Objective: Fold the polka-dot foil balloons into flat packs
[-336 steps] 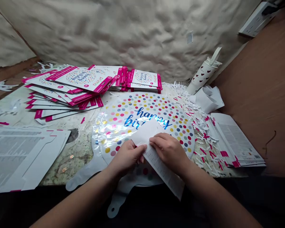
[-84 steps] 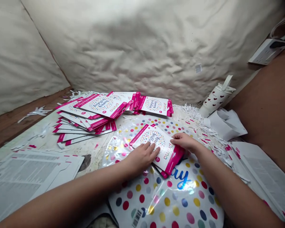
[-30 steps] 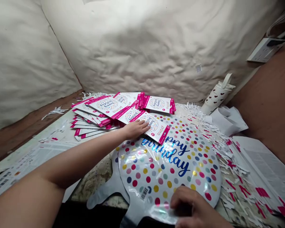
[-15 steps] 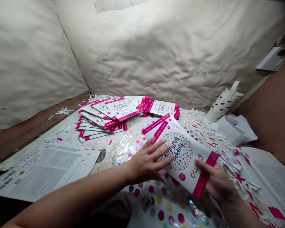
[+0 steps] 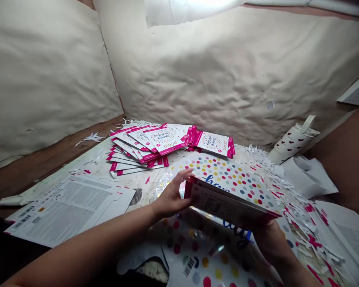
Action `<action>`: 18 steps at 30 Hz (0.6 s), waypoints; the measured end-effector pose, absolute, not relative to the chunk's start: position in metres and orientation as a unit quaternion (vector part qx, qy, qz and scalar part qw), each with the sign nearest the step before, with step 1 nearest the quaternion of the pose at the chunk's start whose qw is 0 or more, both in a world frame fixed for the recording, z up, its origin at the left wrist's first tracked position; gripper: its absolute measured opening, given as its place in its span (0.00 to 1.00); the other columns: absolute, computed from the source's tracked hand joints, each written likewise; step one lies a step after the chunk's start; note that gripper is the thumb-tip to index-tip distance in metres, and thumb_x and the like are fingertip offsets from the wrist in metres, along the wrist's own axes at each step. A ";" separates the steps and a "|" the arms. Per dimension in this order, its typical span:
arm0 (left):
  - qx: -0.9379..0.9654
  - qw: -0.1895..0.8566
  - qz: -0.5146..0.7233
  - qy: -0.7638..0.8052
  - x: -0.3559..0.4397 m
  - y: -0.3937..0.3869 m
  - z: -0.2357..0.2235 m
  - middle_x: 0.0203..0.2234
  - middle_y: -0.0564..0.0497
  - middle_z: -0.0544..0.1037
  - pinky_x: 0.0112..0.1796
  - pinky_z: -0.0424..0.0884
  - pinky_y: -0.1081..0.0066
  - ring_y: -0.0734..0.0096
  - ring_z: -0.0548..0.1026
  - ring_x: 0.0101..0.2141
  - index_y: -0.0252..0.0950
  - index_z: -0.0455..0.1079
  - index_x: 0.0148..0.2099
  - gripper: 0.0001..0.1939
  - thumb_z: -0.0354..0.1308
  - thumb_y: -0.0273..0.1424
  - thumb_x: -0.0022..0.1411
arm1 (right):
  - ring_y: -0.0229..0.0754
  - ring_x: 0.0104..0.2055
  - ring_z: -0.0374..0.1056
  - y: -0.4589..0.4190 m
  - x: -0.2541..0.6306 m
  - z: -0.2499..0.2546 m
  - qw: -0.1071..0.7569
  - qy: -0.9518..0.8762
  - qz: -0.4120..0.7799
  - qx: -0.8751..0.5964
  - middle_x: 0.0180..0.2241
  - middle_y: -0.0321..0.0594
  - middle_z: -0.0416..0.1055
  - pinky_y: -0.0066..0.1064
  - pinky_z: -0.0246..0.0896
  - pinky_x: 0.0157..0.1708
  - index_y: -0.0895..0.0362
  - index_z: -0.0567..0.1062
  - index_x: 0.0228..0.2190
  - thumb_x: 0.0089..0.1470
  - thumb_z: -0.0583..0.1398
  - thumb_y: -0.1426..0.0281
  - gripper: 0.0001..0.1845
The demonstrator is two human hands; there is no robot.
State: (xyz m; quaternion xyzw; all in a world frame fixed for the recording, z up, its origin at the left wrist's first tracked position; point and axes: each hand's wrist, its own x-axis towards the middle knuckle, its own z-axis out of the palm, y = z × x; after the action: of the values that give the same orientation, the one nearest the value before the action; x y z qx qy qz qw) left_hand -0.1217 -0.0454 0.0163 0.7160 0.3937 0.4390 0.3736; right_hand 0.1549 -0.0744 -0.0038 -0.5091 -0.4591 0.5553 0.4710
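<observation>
Along the bottom edge, right of centre, spreads the lower part of a glossy white foil balloon [image 5: 218, 273] with coloured dots, a small barcode and, farther up, blue script. Its pale tails reach toward the lower left of centre. Above it, in the middle of the frame and a little to the right, is a small bundle of pink-and-white packets [image 5: 227, 201], tilted up on edge with the near face in shadow. The right hand [image 5: 271, 241], at lower right of centre, has its grip clamped on the right end of the bundle, most of its fingers hidden beneath. The left hand [image 5: 172, 195], at centre, has its grip closed about the left end, thumb on the near side and fingers over the edge.

Flat printed card sheets [image 5: 74, 205] lie at lower left; more printed sheets [image 5: 354, 231] sit at the right edge. White and pink paper shreds [image 5: 312, 241] litter the counter [image 5: 91, 161] along the right. Farther off, a curl of white paper [image 5: 308, 175] rests just beside a leaning white tumbler [image 5: 293, 143] marked with dark red hearts. Past the balloon, left of centre, is a fanned pile of similar packets [image 5: 170, 139], with a smaller stack [image 5: 214, 143] just beside it. A creased cream wall covering [image 5: 203, 79] fills the top, and a socket plate [image 5: 356, 91] shows at upper right.
</observation>
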 end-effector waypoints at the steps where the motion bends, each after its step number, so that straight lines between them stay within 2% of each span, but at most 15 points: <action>1: 0.728 0.342 0.444 0.395 -0.125 -0.047 0.021 0.54 0.41 0.62 0.54 0.59 0.57 0.58 0.63 0.54 0.38 0.50 0.59 0.35 0.61 0.32 0.52 | 0.53 0.39 0.71 -0.073 0.157 -0.001 0.463 -0.476 0.547 -0.510 0.34 0.43 0.77 0.44 0.67 0.41 0.54 0.78 0.37 0.33 0.71 0.67 0.24; 5: 0.731 0.402 0.399 0.381 -0.127 -0.054 0.027 0.48 0.45 0.67 0.48 0.67 0.63 0.62 0.69 0.47 0.40 0.46 0.60 0.36 0.59 0.29 0.52 | 0.53 0.37 0.71 -0.075 0.151 0.004 0.471 -0.475 0.539 -0.512 0.33 0.44 0.77 0.44 0.67 0.40 0.55 0.78 0.37 0.33 0.70 0.63 0.24; 9: 0.741 0.391 0.376 0.397 -0.130 -0.053 0.021 0.42 0.47 0.71 0.45 0.68 0.63 0.65 0.71 0.43 0.37 0.55 0.55 0.25 0.54 0.26 0.55 | 0.51 0.33 0.72 -0.076 0.141 0.010 0.427 -0.448 0.564 -0.547 0.32 0.44 0.77 0.41 0.69 0.35 0.58 0.78 0.33 0.32 0.71 0.64 0.22; 12: 0.734 0.369 0.399 0.407 -0.158 -0.036 0.029 0.43 0.45 0.71 0.45 0.69 0.64 0.67 0.71 0.42 0.36 0.54 0.56 0.22 0.51 0.30 0.60 | 0.49 0.31 0.72 -0.056 0.130 0.026 0.369 -0.432 0.638 -0.520 0.32 0.45 0.76 0.41 0.70 0.33 0.60 0.77 0.33 0.36 0.69 0.66 0.19; 14: 0.698 0.298 0.448 0.473 -0.193 -0.016 0.037 0.44 0.44 0.69 0.43 0.69 0.66 0.68 0.70 0.43 0.36 0.53 0.57 0.23 0.49 0.35 0.61 | 0.48 0.33 0.73 -0.030 0.112 0.040 0.362 -0.384 0.694 -0.491 0.34 0.46 0.76 0.41 0.70 0.35 0.60 0.75 0.36 0.43 0.66 0.68 0.15; 17: 0.580 0.086 0.477 0.654 -0.262 0.021 0.045 0.49 0.45 0.67 0.43 0.69 0.69 0.68 0.69 0.46 0.37 0.55 0.56 0.22 0.47 0.40 0.61 | 0.45 0.37 0.73 0.019 0.060 0.055 0.421 -0.287 0.723 -0.466 0.35 0.44 0.76 0.37 0.71 0.39 0.59 0.72 0.38 0.51 0.59 0.74 0.10; 18: 0.544 0.052 0.476 0.689 -0.287 0.034 0.046 0.51 0.43 0.66 0.46 0.67 0.67 0.65 0.67 0.48 0.35 0.55 0.56 0.23 0.46 0.40 0.62 | 0.44 0.38 0.73 0.036 0.038 0.057 0.439 -0.260 0.726 -0.461 0.35 0.44 0.76 0.36 0.71 0.39 0.59 0.71 0.39 0.53 0.57 0.76 0.09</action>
State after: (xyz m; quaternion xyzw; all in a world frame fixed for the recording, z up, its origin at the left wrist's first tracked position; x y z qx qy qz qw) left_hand -0.2874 0.0341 0.0464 0.5442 0.6887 0.4762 0.0524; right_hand 0.0384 0.0359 0.0573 -0.4614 -0.2600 0.7258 0.4391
